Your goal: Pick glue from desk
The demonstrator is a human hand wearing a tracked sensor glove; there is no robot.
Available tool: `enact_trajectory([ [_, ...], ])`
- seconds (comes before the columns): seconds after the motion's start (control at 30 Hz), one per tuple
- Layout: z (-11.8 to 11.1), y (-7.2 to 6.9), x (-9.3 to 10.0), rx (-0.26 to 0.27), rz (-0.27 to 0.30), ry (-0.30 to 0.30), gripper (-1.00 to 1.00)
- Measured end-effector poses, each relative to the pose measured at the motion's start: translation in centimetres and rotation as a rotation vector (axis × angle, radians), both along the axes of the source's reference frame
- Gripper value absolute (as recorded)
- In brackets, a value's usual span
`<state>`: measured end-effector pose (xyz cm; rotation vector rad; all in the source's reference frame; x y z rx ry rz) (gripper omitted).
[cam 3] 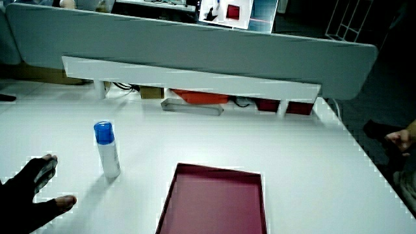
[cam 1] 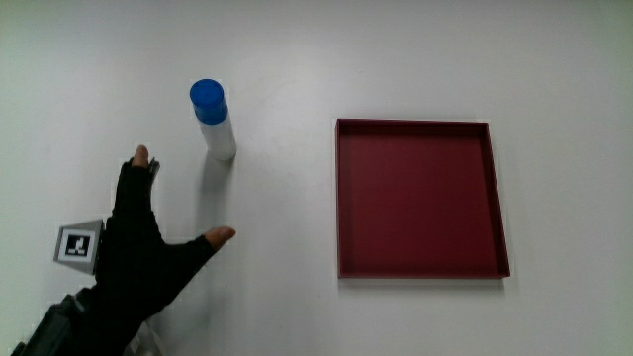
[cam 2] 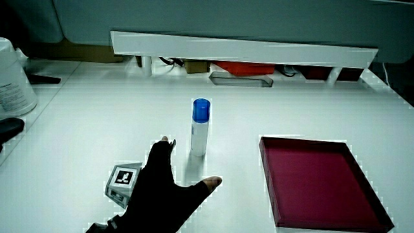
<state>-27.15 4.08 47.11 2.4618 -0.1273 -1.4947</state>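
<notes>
The glue stick (cam 1: 216, 123) is a white tube with a blue cap, standing upright on the white desk; both side views show it too (cam 2: 200, 129) (cam 3: 106, 150). The gloved hand (cam 1: 148, 247) hovers over the desk nearer to the person than the glue, fingers and thumb spread wide and holding nothing. It appears in both side views (cam 2: 165, 188) (cam 3: 29, 192). A gap of bare desk lies between its fingertips and the tube. The patterned cube (cam 1: 79, 243) sits on the back of the hand.
A shallow dark red tray (cam 1: 499, 208) lies on the desk beside the glue, with nothing in it (cam 2: 272, 194) (cam 3: 170, 195). A low white partition (cam 2: 246, 48) runs along the desk's far edge. A white jar (cam 2: 13, 81) stands at the desk's edge.
</notes>
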Motion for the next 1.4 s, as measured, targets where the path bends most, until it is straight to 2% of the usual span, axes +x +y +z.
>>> enact_trajectory([
  [0.03, 0.2, -0.3, 0.0, -0.035, -0.02, -0.004, 0.0],
  [0.07, 0.4, -0.8, 0.0, -0.014, -0.013, -0.013, 0.0],
  [0.1, 0.3, -1.2, 0.2, -0.023, -0.02, 0.002, 0.0],
  [0.13, 0.3, -1.5, 0.4, -0.028, -0.034, 0.043, 0.0],
  [0.17, 0.5, -1.9, 0.5, -0.04, -0.037, 0.039, 0.0],
  [0.2, 0.8, -2.2, 0.4, -0.075, -0.05, 0.007, 0.0],
  [0.23, 0.9, -2.6, 0.6, -0.064, -0.035, 0.01, 0.0],
  [0.27, 0.8, -3.0, 0.9, -0.088, -0.052, 0.021, 0.0],
  [0.33, 1.2, -3.8, 1.0, -0.074, -0.047, 0.021, 0.0],
  [0.4, 1.5, -4.4, 1.3, -0.099, -0.063, 0.026, 0.0],
  [0.47, 1.9, -5.1, 1.4, -0.07, -0.059, 0.048, 0.0],
  [0.53, 2.2, -5.6, 1.5, -0.094, -0.077, 0.044, 0.0],
  [0.57, 2.3, -5.9, 1.6, -0.08, -0.073, 0.061, 0.0],
  [0.67, 2.2, -6.6, 2.1, -0.089, -0.082, 0.066, 0.0],
  [0.7, 2.4, -6.9, 2.2, -0.077, -0.08, 0.064, 0.0],
  [0.77, 2.5, -7.2, 2.4, -0.063, -0.071, 0.086, 0.0],
  [0.87, 2.6, -7.3, 2.4, -0.075, -0.088, 0.067, 0.0],
  [0.93, 2.8, -7.3, 2.2, -0.049, -0.1, 0.074, 0.0],
  [1.03, 2.7, -7.4, 2.2, -0.046, -0.12, 0.054, 0.13],
  [1.13, 2.8, -7.4, 2.1, -0.024, -0.145, 0.078, 0.26],
  [1.37, 3.2, -7.2, 1.4, 0.039, -0.199, 0.084, 0.57],
  [1.4, 2.9, -7.1, 1.5, 0.024, -0.203, 0.078, 0.61],
])
